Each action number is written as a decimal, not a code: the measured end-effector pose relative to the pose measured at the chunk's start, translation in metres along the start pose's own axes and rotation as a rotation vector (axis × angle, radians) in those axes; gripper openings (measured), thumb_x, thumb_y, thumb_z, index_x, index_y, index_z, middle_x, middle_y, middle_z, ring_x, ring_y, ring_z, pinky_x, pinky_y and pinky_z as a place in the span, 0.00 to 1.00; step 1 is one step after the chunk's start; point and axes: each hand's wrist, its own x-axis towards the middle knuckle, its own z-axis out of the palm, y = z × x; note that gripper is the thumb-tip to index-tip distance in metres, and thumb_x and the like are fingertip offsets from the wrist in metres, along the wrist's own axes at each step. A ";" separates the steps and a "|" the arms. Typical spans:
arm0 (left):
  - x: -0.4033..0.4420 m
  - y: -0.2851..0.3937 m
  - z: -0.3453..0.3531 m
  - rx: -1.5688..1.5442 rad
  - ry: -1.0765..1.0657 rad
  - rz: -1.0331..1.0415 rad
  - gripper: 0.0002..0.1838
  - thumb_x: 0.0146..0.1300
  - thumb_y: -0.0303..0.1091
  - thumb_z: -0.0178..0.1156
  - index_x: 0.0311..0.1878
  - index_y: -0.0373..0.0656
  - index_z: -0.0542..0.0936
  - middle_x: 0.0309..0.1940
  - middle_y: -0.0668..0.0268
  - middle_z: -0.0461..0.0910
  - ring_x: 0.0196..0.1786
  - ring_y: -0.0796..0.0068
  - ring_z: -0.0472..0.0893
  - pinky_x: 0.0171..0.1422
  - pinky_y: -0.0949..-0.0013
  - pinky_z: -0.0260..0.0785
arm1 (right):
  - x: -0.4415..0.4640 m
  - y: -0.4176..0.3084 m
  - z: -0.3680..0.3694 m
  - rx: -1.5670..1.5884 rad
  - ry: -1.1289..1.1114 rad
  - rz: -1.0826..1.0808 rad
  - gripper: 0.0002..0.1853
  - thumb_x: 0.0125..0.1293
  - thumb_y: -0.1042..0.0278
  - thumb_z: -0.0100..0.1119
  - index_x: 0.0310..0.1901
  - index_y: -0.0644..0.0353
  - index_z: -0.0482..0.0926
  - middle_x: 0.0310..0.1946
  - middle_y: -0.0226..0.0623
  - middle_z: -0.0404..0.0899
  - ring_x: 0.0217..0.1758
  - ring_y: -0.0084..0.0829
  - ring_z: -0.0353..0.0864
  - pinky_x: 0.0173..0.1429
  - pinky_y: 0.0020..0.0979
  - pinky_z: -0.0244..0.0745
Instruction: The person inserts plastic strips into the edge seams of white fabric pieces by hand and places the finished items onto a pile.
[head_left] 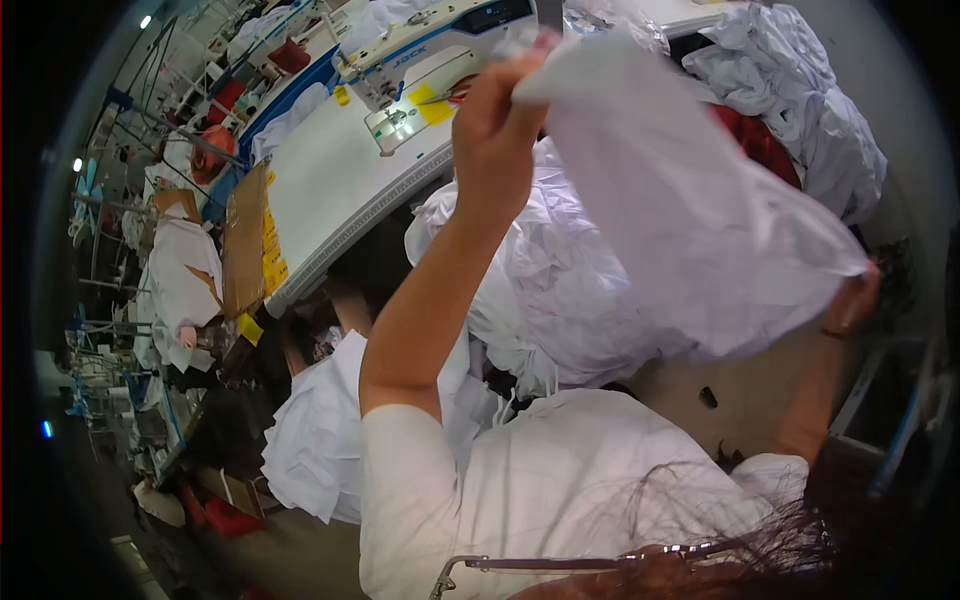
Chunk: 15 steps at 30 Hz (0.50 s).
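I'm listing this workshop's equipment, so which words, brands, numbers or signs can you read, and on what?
"JACK": on the white-and-blue sewing machine.
Too small or blurred to read: print on the yellow paper labels at the white table's end; anything on the dark rectangular panel on the machine; fine marks along the table's front edge.
No writing can be made out on the thin white cloth held up.

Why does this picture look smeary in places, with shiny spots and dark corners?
Head view: the lifted white cloth and right hand look soft, probably motion blur; the sewing machine is clearer, its lettering readable; light glares off its metal plate; the picture darkens around its rounded border, suggesting a wide lens.
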 end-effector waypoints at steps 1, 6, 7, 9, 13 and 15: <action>0.019 0.009 0.009 -0.176 -0.044 0.017 0.06 0.59 0.25 0.51 0.40 0.39 0.72 0.39 0.65 0.75 0.40 0.76 0.73 0.44 0.75 0.63 | 0.043 -0.013 -0.026 -0.183 0.067 -0.068 0.12 0.63 0.63 0.49 0.41 0.63 0.72 0.37 0.38 0.73 0.39 0.27 0.71 0.46 0.27 0.67; 0.039 0.068 -0.032 -0.533 -0.084 0.253 0.11 0.60 0.29 0.45 0.43 0.41 0.72 0.39 0.59 0.76 0.47 0.66 0.75 0.51 0.64 0.67 | 0.095 -0.136 -0.085 -0.201 0.011 -0.231 0.12 0.64 0.63 0.48 0.42 0.63 0.71 0.36 0.36 0.73 0.38 0.28 0.71 0.44 0.27 0.68; 0.023 0.070 -0.067 -0.273 0.031 0.226 0.15 0.62 0.33 0.40 0.47 0.40 0.71 0.44 0.57 0.74 0.48 0.64 0.74 0.50 0.61 0.68 | 0.073 -0.144 -0.088 -0.153 -0.178 -0.228 0.11 0.64 0.63 0.48 0.41 0.62 0.71 0.35 0.36 0.73 0.37 0.28 0.71 0.44 0.27 0.68; -0.021 0.068 -0.115 -0.374 0.169 0.145 0.16 0.55 0.26 0.45 0.47 0.34 0.67 0.56 0.47 0.64 0.63 0.57 0.60 0.63 0.60 0.55 | 0.026 -0.242 -0.046 -0.288 -0.241 -0.614 0.06 0.64 0.68 0.46 0.37 0.60 0.70 0.32 0.36 0.72 0.34 0.28 0.70 0.41 0.27 0.69; -0.158 0.019 -0.260 0.115 0.502 -0.347 0.10 0.53 0.23 0.48 0.40 0.36 0.71 0.35 0.69 0.73 0.38 0.77 0.72 0.47 0.74 0.65 | -0.088 -0.268 0.022 0.226 -0.777 -0.498 0.10 0.44 0.78 0.58 0.30 0.61 0.69 0.24 0.40 0.70 0.24 0.38 0.72 0.25 0.33 0.68; -0.214 0.000 -0.269 0.940 0.363 -0.519 0.13 0.46 0.19 0.51 0.39 0.37 0.72 0.34 0.66 0.74 0.40 0.71 0.73 0.48 0.73 0.64 | -0.146 -0.253 0.049 0.248 -1.023 -0.267 0.10 0.44 0.81 0.58 0.30 0.62 0.70 0.24 0.40 0.71 0.24 0.42 0.72 0.27 0.33 0.68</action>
